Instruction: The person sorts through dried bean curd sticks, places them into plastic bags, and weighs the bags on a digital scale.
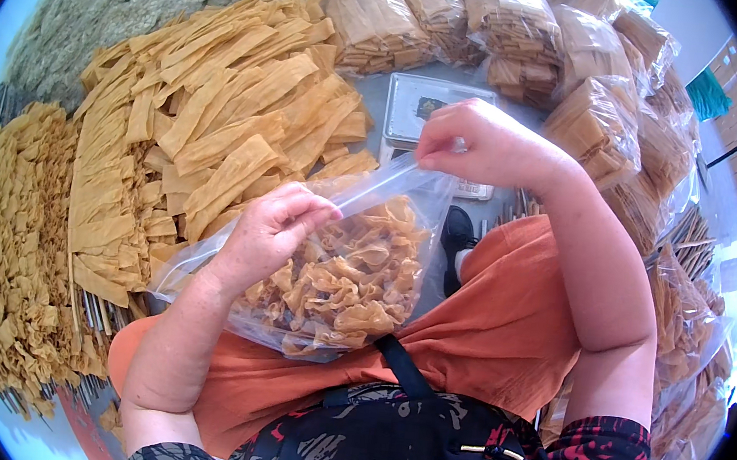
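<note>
A clear plastic zip bag (436, 224) rests on my lap, with curly, yellow-brown dried pieces (356, 265) filling its lower part. My left hand (275, 225) pinches the bag's top edge near its middle. Farther right and higher up, my right hand (480, 147) grips the top right corner of the same edge between thumb and fingers. The zip strip is stretched slantwise between both hands. The bag's left corner sticks out beyond my left wrist. From this view I cannot tell whether the zip is closed.
Flat yellow-brown dried strips (227, 125) lie heaped ahead on the left, beside a frilly heap (15, 256). Clear-wrapped bundles of strips (507, 20) are stacked along the back and right. A scale (408, 108) stands beyond my right hand. Pale greyish bundles (93, 30) sit far left.
</note>
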A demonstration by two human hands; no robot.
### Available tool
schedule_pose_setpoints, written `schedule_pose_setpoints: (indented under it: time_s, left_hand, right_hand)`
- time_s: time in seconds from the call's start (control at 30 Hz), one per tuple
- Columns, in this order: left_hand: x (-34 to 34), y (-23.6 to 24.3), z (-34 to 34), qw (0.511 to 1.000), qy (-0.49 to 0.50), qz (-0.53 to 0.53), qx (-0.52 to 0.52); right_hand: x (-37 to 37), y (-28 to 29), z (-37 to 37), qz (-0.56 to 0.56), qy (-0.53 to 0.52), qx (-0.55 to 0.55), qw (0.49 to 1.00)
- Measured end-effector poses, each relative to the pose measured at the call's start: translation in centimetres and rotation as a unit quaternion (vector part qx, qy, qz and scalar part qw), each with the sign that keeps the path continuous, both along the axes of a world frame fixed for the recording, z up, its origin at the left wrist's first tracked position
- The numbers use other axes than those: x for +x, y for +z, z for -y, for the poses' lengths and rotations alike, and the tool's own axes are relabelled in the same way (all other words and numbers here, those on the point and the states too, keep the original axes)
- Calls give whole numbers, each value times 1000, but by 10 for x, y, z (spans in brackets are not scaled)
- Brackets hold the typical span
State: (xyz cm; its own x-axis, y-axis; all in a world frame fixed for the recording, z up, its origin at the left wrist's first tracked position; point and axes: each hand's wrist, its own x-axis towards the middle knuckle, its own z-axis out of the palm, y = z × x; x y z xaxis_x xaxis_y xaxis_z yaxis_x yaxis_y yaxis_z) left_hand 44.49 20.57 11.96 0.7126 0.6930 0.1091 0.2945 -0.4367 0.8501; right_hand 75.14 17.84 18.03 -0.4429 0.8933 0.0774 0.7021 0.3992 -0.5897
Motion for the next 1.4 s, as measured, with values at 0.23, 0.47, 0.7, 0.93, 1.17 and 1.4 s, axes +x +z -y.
schedule_pose_setpoints:
  time_s: [0.23,0.47,0.7,0.93,1.17,1.4]
  left_hand:
    - [-1,5,0,1000,-13,-19,2]
    - [4,3,2,1000,-17,4,21]
    - [-4,2,-4,999,-32,-21,-35]
    - [-21,14,-12,980,12,-52,-191]
    - [0,46,-20,990,-1,-142,-17]
    - [102,44,-18,998,8,-35,-45]
  right_hand:
    - [21,9,7,0,-57,-90,994]
    - [36,3,5,-45,-29,-54,997]
    - [34,-3,2,-51,-3,-46,998]
    - [29,7,6,-141,-19,-159,977]
    - [35,-3,3,-176,-6,-157,972]
    - [32,-3,5,-186,-4,-133,974]
